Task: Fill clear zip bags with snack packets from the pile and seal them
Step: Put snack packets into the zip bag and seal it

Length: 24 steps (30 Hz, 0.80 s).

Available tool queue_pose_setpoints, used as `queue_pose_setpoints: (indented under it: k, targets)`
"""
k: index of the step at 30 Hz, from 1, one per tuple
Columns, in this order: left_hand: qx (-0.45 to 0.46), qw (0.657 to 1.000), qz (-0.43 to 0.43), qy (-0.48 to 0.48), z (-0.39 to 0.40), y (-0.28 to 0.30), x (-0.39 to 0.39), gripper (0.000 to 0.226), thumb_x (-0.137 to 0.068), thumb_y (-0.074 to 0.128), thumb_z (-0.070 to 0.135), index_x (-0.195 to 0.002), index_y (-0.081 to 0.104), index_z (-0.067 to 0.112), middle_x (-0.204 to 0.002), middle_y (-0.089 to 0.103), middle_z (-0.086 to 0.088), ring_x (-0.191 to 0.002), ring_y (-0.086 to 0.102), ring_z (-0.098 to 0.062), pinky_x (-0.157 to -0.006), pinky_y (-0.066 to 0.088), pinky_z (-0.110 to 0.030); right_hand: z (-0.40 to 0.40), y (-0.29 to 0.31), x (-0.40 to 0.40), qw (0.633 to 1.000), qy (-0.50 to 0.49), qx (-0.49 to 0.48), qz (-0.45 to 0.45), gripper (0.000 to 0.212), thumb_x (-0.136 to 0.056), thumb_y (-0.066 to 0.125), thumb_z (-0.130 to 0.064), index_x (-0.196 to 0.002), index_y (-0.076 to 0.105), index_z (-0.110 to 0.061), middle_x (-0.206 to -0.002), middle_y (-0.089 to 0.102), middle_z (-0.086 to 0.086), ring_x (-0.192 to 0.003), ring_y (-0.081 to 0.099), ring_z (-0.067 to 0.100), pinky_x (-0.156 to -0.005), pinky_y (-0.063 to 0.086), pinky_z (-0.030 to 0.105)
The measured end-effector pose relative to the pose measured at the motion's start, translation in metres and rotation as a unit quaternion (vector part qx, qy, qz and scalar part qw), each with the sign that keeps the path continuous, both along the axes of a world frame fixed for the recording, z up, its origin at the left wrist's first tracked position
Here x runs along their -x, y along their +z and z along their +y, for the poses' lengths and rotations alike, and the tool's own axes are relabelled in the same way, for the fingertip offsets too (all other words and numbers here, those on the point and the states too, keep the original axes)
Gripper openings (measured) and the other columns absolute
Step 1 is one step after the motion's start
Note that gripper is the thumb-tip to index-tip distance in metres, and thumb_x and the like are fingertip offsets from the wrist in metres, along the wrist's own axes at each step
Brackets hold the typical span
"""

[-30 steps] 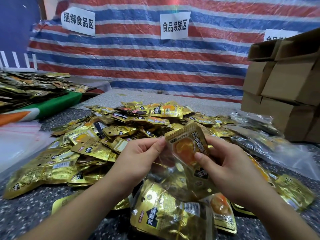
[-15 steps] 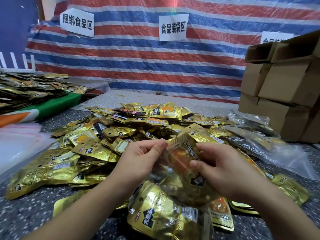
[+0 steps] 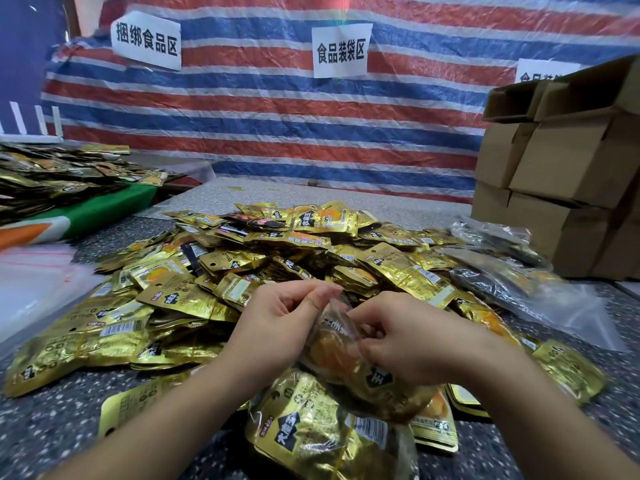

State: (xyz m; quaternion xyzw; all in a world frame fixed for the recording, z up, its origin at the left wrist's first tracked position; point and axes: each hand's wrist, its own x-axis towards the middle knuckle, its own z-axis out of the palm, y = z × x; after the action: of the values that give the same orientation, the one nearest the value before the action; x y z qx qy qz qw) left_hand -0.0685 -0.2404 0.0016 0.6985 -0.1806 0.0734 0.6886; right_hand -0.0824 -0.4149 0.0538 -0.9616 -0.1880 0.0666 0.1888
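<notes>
Gold foil everywhere: one large pile (image 3: 263, 271) of snack packets across the speckled bench (image 3: 52, 431), too many to count. A second spread of packets (image 3: 59, 174) lies on the green-edged surface at far left.

Two hands in view, low centre. One clear bag (image 3: 346, 393) between them, bulging with gold packets; at least three can be made out through the film, exact number not readable. The bag's body rests on the bench just below the hands, its mouth raised up between them.

Left hand (image 3: 280, 327): thumb and forefinger pressed together on the bag's top edge, other fingers curled. Right hand (image 3: 408, 344): fingers curled in, pinching the same rim from the opposite side, over a packet showing orange (image 3: 332, 348) inside the film. The two hands are close, nearly touching at the bag's mouth. Cannot tell whether the zip is closed.

One loose packet (image 3: 436, 427) lies partly under the bag at its right side; another (image 3: 145, 407) lies flat left of it.

Right of the pile: filled clear bags (image 3: 502, 271), at least two, overlapping. Left edge: a stack of empty clear bags (image 3: 31, 282), blurred.

Cardboard boxes (image 3: 568, 174) stacked at right, about five visible. Three white paper signs (image 3: 341, 50) on the striped tarp (image 3: 277, 109) behind; the third is cut off by the boxes.
</notes>
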Motion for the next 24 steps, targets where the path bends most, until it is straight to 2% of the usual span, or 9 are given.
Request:
queue_pose_setpoints:
  k: [2, 5, 8, 10, 13, 15, 20, 22, 24]
  targets:
    - [-0.021, 0.999, -0.016, 0.020, 0.001, -0.001, -0.001, 0.022, -0.092, 0.058, 0.036, -0.091, 0.078, 0.027, -0.088, 0.077, -0.004, -0.081, 0.075, -0.026, -0.071, 0.061, -0.050, 0.001, 0.000, 0.000, 1.000, -0.007, 0.007, -0.012, 0.009, -0.089, 0.067, -0.045, -0.086, 0.068, -0.036, -0.083, 0.065, -0.011, -0.075, 0.061, 0.009, -0.063, 0.051, 0.032]
    - [0.001, 1.000, -0.007, 0.021, 0.002, 0.003, 0.000, 0.025, -0.090, 0.057, 0.041, -0.090, 0.078, 0.028, -0.085, 0.077, -0.005, -0.076, 0.075, -0.026, -0.062, 0.062, -0.043, -0.013, -0.003, 0.003, 0.998, -0.044, -0.015, -0.033, 0.034, -0.086, 0.058, -0.062, -0.088, 0.069, -0.030, -0.080, 0.064, -0.009, -0.069, 0.059, 0.004, -0.057, 0.044, 0.026]
    - [0.053, 0.998, 0.028, 0.014, 0.003, 0.009, 0.003, 0.027, -0.085, 0.057, 0.045, -0.088, 0.077, 0.028, -0.082, 0.077, -0.008, -0.072, 0.075, -0.029, -0.054, 0.059, -0.034, -0.034, -0.010, 0.008, 0.985, -0.092, -0.140, -0.034, 0.064, -0.066, 0.039, -0.085, -0.086, 0.069, -0.033, -0.077, 0.070, -0.010, -0.065, 0.063, 0.005, -0.058, 0.049, 0.024]
    - [0.095, 0.994, 0.060, 0.011, 0.005, 0.013, 0.003, 0.027, -0.084, 0.057, 0.045, -0.086, 0.077, 0.026, -0.079, 0.076, -0.011, -0.069, 0.075, -0.030, -0.054, 0.059, -0.034, -0.047, -0.018, 0.011, 0.967, -0.111, -0.226, -0.040, 0.062, -0.065, 0.044, -0.085, -0.090, 0.070, -0.034, -0.081, 0.071, -0.017, -0.070, 0.064, 0.002, -0.067, 0.049, 0.026]
    - [0.165, 0.980, 0.113, 0.016, 0.009, 0.017, 0.001, 0.028, -0.081, 0.059, 0.043, -0.083, 0.076, 0.020, -0.077, 0.075, -0.012, -0.065, 0.073, -0.029, -0.052, 0.058, -0.033, -0.050, -0.031, 0.010, 0.941, -0.107, -0.320, 0.007, 0.040, -0.073, 0.067, -0.067, -0.084, 0.075, -0.029, -0.077, 0.072, -0.005, -0.067, 0.062, 0.007, -0.068, 0.046, 0.030]
    - [0.180, 0.977, 0.109, 0.023, 0.011, 0.017, 0.000, 0.028, -0.083, 0.059, 0.042, -0.082, 0.076, 0.019, -0.080, 0.075, -0.013, -0.065, 0.073, -0.028, -0.055, 0.060, -0.036, -0.045, -0.034, 0.009, 0.915, -0.092, -0.393, 0.030, 0.026, -0.074, 0.070, -0.049, -0.077, 0.078, -0.025, -0.078, 0.075, 0.003, -0.069, 0.066, 0.013, -0.069, 0.051, 0.029]
    - [0.175, 0.981, 0.074, 0.033, 0.009, 0.015, -0.005, 0.031, -0.083, 0.056, 0.045, -0.080, 0.077, 0.022, -0.084, 0.076, -0.014, -0.074, 0.074, -0.029, -0.075, 0.060, -0.052, -0.037, -0.037, 0.005, 0.847, -0.073, -0.527, 0.018, 0.023, -0.080, 0.065, -0.032, -0.087, 0.081, -0.017, -0.076, 0.074, 0.005, -0.068, 0.069, 0.014, -0.061, 0.054, 0.022]
    - [0.167, 0.983, 0.062, 0.039, 0.009, 0.016, -0.005, 0.032, -0.083, 0.055, 0.046, -0.082, 0.078, 0.024, -0.086, 0.076, -0.013, -0.077, 0.074, -0.028, -0.077, 0.059, -0.047, -0.036, -0.038, 0.004, 0.827, -0.081, -0.557, 0.001, 0.023, -0.080, 0.065, -0.029, -0.094, 0.080, -0.018, -0.084, 0.076, 0.009, -0.071, 0.070, 0.017, -0.060, 0.055, 0.025]
    - [0.160, 0.985, 0.055, 0.037, 0.009, 0.016, -0.004, 0.031, -0.084, 0.053, 0.046, -0.082, 0.077, 0.027, -0.084, 0.077, -0.011, -0.074, 0.075, -0.026, -0.068, 0.060, -0.040, -0.036, -0.038, 0.004, 0.812, -0.085, -0.578, -0.011, 0.024, -0.079, 0.064, -0.026, -0.096, 0.080, -0.019, -0.091, 0.076, 0.013, -0.075, 0.071, 0.019, -0.063, 0.058, 0.029]
